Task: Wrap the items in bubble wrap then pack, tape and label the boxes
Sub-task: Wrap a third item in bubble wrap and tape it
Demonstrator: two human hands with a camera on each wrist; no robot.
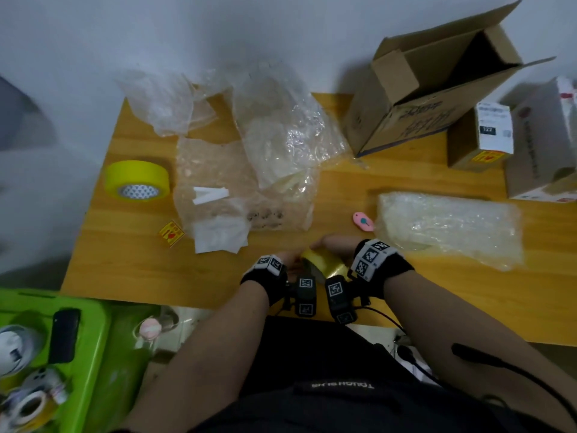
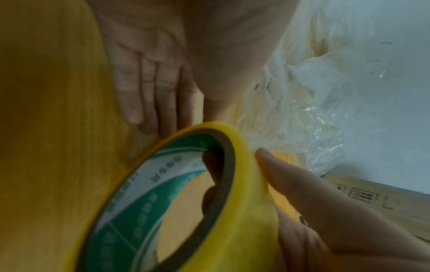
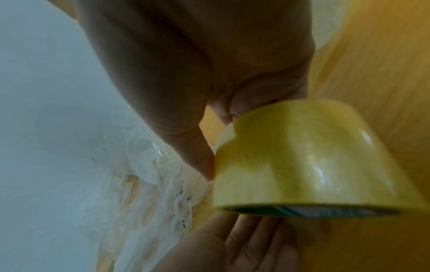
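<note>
A yellow tape roll (image 1: pixel 324 265) (image 2: pixel 242 184) (image 3: pixel 314 156) with a green-and-white core is held up just above the wooden table's (image 1: pixel 125 270) front edge. My right hand (image 1: pixel 335 245) (image 3: pixel 209 147) grips it, thumb on the outer face and fingers through the core. My left hand (image 1: pixel 288 260) (image 2: pixel 177 110) lies beside the roll with straight fingers and an open palm. A bubble-wrapped item (image 1: pixel 449 226) lies to the right. An open cardboard box (image 1: pixel 437 85) stands at the back right.
Loose bubble wrap sheets (image 1: pixel 243 182) cover the table's middle and back. A second yellow tape roll (image 1: pixel 137 179) stands at the left, a yellow-red sticker (image 1: pixel 171 234) nearer me, and a pink cutter (image 1: pixel 363 221) by the wrapped item. Smaller boxes (image 1: pixel 480 139) stand far right. A green bin (image 1: pixel 93 339) is lower left.
</note>
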